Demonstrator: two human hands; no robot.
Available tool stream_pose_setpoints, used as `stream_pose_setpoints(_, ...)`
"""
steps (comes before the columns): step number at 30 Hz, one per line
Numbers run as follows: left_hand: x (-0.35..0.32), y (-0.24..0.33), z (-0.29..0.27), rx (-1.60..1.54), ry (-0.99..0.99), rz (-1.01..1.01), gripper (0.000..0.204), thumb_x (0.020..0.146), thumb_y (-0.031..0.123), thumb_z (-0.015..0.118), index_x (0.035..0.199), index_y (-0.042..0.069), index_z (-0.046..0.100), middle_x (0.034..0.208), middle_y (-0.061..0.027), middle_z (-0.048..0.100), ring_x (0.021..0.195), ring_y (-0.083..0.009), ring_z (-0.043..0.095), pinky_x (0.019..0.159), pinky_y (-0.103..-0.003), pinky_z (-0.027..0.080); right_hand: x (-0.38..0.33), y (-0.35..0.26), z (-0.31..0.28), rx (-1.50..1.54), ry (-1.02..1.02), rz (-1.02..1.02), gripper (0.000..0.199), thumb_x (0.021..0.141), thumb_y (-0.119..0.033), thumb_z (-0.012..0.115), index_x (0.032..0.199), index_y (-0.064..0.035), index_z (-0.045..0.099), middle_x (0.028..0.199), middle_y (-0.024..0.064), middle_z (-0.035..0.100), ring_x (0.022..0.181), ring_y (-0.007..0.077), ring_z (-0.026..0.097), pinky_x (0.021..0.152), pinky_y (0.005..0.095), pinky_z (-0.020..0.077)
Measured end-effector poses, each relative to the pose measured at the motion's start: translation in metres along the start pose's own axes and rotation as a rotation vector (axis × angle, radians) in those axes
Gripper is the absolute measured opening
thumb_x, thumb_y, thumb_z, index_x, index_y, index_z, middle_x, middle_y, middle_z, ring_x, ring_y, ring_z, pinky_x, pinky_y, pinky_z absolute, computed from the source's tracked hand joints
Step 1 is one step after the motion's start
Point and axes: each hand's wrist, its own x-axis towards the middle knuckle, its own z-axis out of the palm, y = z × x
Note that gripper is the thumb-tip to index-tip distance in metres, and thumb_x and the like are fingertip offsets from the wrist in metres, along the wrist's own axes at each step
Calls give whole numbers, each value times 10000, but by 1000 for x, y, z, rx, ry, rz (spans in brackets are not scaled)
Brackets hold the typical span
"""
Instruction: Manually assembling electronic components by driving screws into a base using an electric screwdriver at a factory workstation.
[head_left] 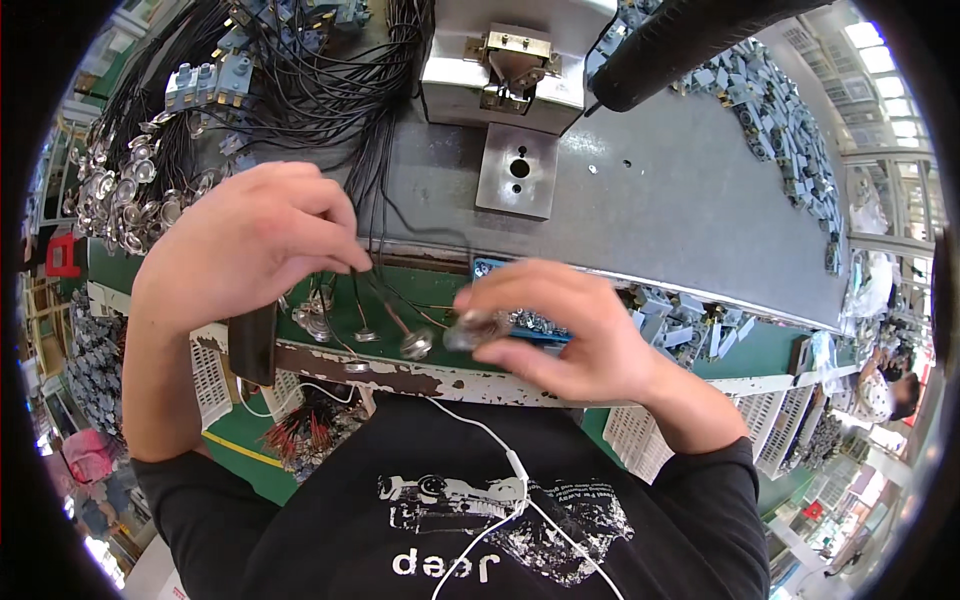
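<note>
My left hand (265,235) is closed in a pinch on thin black wires, left of centre near the bench's front edge. The fingertips of my right hand (570,330) are closed around a shiny round metal piece (472,333), smeared by motion. Between the hands a round metal cap (416,345) hangs on a wire. More metal caps (314,318) on wires lie to its left, over the green strip along the edge. Partly behind my right hand is a blue tray (545,328) with small metal parts in it.
A metal press (515,70) stands at the back centre, with a drilled steel plate (517,170) before it. A thick black tube (690,50) slants overhead. Black wires (330,100) with metal caps (125,190) pile up left; grey switches (775,120) heap right.
</note>
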Motion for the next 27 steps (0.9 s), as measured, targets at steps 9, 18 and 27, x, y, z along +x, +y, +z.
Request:
stream_pose_setpoints(9, 33, -10, 7, -321, 327, 20, 160, 903, -41, 657, 1047, 5, 710, 955, -101, 691, 888, -235, 680, 804, -342, 553, 32, -23, -10, -430, 371, -283, 685, 805, -291, 873, 1397, -57, 620, 1282, 156, 679, 984, 332, 704, 766, 358, 592)
stream_pose_setpoints(18, 88, -10, 45, -138, -21, 134, 198, 932, 102, 658, 1122, 95, 714, 924, -126, 690, 905, -338, 670, 810, -436, 549, 25, 8, -82, -144, -300, 598, 246, 930, -108, 729, 1167, -41, 750, 785, 93, 694, 692, 217, 640, 645, 336, 523)
stream_pose_setpoints(27, 88, 12, 52, -178, 283, 32, 253, 856, -9, 703, 1107, 18, 693, 927, -123, 684, 855, -293, 686, 769, -371, 550, -11, 25, -54, -507, 366, -130, 462, 832, 151, 734, 1262, 18, 627, 1262, 202, 641, 988, 235, 708, 806, 306, 606)
